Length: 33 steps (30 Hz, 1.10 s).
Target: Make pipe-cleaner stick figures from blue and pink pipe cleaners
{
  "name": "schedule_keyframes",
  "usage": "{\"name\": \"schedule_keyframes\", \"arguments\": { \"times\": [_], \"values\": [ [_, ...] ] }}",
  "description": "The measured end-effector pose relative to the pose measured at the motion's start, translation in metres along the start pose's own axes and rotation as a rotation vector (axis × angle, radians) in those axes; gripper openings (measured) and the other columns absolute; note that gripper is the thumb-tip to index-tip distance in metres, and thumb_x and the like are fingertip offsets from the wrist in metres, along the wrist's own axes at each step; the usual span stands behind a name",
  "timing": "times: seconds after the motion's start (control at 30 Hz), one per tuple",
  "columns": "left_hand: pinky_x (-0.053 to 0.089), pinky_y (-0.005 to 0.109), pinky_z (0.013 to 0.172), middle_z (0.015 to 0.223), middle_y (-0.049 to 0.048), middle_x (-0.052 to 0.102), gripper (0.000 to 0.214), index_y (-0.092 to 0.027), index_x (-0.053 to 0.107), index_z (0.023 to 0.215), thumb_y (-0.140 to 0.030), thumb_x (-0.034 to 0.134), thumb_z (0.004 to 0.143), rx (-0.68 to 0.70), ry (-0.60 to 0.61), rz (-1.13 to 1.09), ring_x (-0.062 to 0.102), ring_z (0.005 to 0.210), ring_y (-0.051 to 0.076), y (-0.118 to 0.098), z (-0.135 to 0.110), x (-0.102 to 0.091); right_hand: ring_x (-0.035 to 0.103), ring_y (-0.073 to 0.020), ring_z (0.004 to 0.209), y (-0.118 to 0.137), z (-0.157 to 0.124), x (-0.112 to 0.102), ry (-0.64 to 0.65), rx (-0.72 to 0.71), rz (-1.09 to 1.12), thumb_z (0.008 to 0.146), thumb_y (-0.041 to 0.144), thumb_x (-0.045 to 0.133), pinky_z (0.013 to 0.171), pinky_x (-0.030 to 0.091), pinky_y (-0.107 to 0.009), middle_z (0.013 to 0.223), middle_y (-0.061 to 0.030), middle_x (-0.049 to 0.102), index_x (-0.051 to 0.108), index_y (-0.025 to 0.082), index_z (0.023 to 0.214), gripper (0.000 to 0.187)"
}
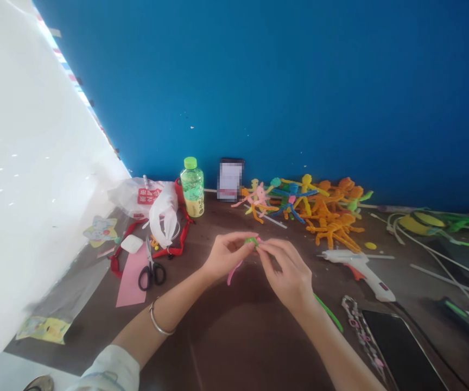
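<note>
Between the fingertips of my two hands is a small green and pink pipe cleaner piece (pixel 252 241). My left hand (pixel 229 253) pinches its green part from the left. From the right, the thumb and fingers of my right hand (pixel 285 270) close on its pink end. A pink pipe cleaner strand (pixel 233 273) hangs below my left fingers; its join to the piece is hidden. Beside my right forearm a green pipe cleaner (pixel 329 313) shows, partly covered by the arm.
Pipe cleaner figures (pixel 293 196) and an orange pile (pixel 336 217) lie along the blue wall. A glue gun (pixel 359 269) and a phone (pixel 403 347) are at right. Scissors (pixel 151 269), pink paper (pixel 132 277), a plastic bag (pixel 163 214) and a bottle (pixel 192 187) stand left.
</note>
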<state>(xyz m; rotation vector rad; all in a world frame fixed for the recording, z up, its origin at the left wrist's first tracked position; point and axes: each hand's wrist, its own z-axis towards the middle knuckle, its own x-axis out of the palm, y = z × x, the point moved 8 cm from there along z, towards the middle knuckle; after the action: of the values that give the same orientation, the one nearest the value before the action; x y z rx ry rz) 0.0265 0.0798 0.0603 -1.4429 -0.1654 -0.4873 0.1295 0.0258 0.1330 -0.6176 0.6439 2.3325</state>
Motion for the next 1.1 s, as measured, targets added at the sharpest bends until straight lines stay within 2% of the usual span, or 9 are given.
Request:
{"name": "schedule_keyframes", "arguments": {
  "times": [0.17, 0.33, 0.57, 0.83, 1.1],
  "values": [
    [0.053, 0.03, 0.076, 0.084, 0.0057, 0.069, 0.022, -0.015, 0.067, 0.088, -0.026, 0.066, 0.069, -0.018, -0.004, -0.047, 0.064, 0.078, 0.014, 0.003, 0.001, -0.002, 0.06, -0.0175, 0.083, 0.0, -0.003, 0.002, -0.011, -0.005, -0.002, 0.078, 0.006, 0.052, 0.075, 0.05, -0.031, 0.089, -0.0063, 0.061, 0.057, 0.022, 0.098, 0.026],
    [0.052, 0.032, 0.078, 0.088, 0.0065, 0.068, 0.024, -0.015, 0.066, 0.087, -0.028, 0.068, 0.067, -0.049, 0.018, -0.087, 0.064, 0.081, 0.016, 0.002, 0.002, -0.001, 0.06, -0.016, 0.082, -0.003, -0.005, 0.003, 0.011, -0.004, -0.007, 0.078, 0.005, 0.051, 0.074, 0.05, -0.028, 0.088, -0.0057, 0.061, 0.058, 0.022, 0.097, 0.026],
    [0.052, 0.033, 0.077, 0.085, 0.0073, 0.068, 0.032, -0.014, 0.067, 0.087, -0.027, 0.074, 0.058, -0.057, 0.014, 0.016, 0.064, 0.076, 0.018, 0.004, 0.001, -0.004, 0.059, -0.0151, 0.081, -0.003, -0.004, 0.001, 0.025, -0.007, -0.004, 0.078, 0.005, 0.052, 0.073, 0.049, -0.028, 0.088, -0.0056, 0.061, 0.058, 0.021, 0.097, 0.025],
    [0.051, 0.033, 0.076, 0.08, 0.0059, 0.068, 0.027, -0.014, 0.068, 0.085, -0.027, 0.072, 0.062, -0.067, -0.012, -0.106, 0.064, 0.072, 0.015, 0.003, 0.005, -0.009, 0.06, -0.0156, 0.08, -0.002, -0.004, -0.002, 0.005, 0.032, 0.04, 0.077, 0.005, 0.053, 0.074, 0.05, -0.029, 0.086, -0.0048, 0.063, 0.058, 0.021, 0.097, 0.026],
    [0.051, 0.028, 0.073, 0.079, 0.0073, 0.068, 0.026, -0.012, 0.068, 0.084, -0.026, 0.072, 0.063, -0.188, 0.019, -0.254, 0.064, 0.07, 0.014, 0.012, 0.009, -0.015, 0.059, -0.0152, 0.084, 0.001, -0.002, 0.006, 0.141, 0.027, 0.027, 0.082, 0.007, 0.046, 0.076, 0.048, -0.028, 0.09, -0.0057, 0.062, 0.058, 0.02, 0.1, 0.025]
  ]
}}
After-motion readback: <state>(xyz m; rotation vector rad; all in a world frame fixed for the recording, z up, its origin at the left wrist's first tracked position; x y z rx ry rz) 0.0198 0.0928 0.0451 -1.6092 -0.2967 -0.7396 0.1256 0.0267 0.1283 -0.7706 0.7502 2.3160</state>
